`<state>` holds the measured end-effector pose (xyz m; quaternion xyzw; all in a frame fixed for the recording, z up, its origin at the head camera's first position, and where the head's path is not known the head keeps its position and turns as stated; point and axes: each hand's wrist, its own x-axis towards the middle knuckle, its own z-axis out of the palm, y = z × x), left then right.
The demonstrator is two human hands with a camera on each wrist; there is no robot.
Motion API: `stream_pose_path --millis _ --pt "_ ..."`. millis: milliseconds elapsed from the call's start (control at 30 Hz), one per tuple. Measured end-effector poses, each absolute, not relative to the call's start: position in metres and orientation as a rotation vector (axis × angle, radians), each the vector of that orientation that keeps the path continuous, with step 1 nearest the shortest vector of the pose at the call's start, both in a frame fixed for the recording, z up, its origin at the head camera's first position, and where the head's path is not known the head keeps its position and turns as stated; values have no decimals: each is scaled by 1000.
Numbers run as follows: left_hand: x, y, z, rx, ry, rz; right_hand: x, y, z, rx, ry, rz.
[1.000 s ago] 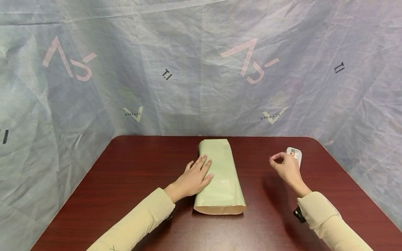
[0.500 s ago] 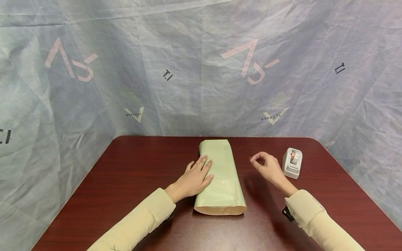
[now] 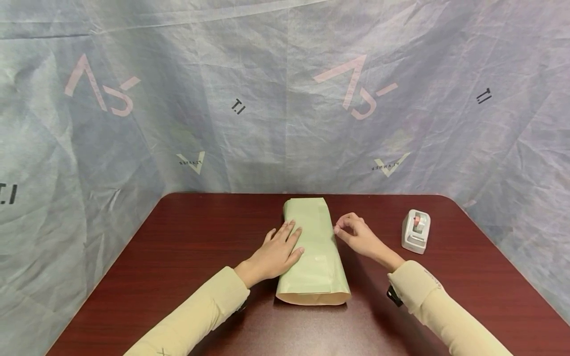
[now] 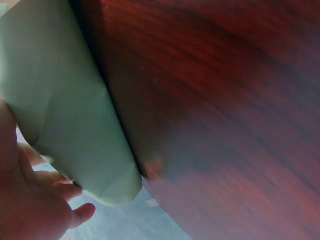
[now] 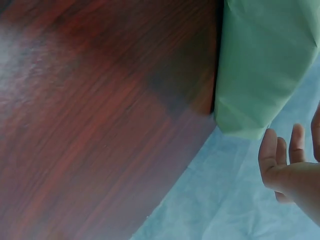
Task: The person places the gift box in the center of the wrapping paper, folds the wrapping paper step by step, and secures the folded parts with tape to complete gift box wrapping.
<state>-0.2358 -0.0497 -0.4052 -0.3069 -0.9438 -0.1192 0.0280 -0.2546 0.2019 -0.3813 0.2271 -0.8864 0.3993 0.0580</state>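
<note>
A light green paper bag [image 3: 309,252] lies flattened lengthwise on the table, its mouth toward me and a seam running along its right side. My left hand [image 3: 271,254] rests on its left half with the fingers spread. Beside the bag's right edge, my right hand [image 3: 358,237] pinches a tiny, barely visible piece of clear tape between thumb and forefinger. In the left wrist view, the left hand [image 4: 37,200] lies at the bag's upper face. The right wrist view has the right hand [image 5: 295,170] near the bag's far end [image 5: 245,120].
A white tape dispenser [image 3: 416,232] with a small roll stands on the right of the dark red wooden table [image 3: 200,227]. Behind and around the table hangs a grey printed cloth [image 3: 285,99].
My right hand has moved left from the tape dispenser to the bag's right edge, its fingertips still pinched, uncovering the dispenser. The left hand and the bag have stayed put.
</note>
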Motion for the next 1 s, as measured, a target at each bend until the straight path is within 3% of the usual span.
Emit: stream_pose_path --millis 1000 --pt "-237 -49 -406 -932 -2941 -360 -278 174 -381 702 -2844 901"
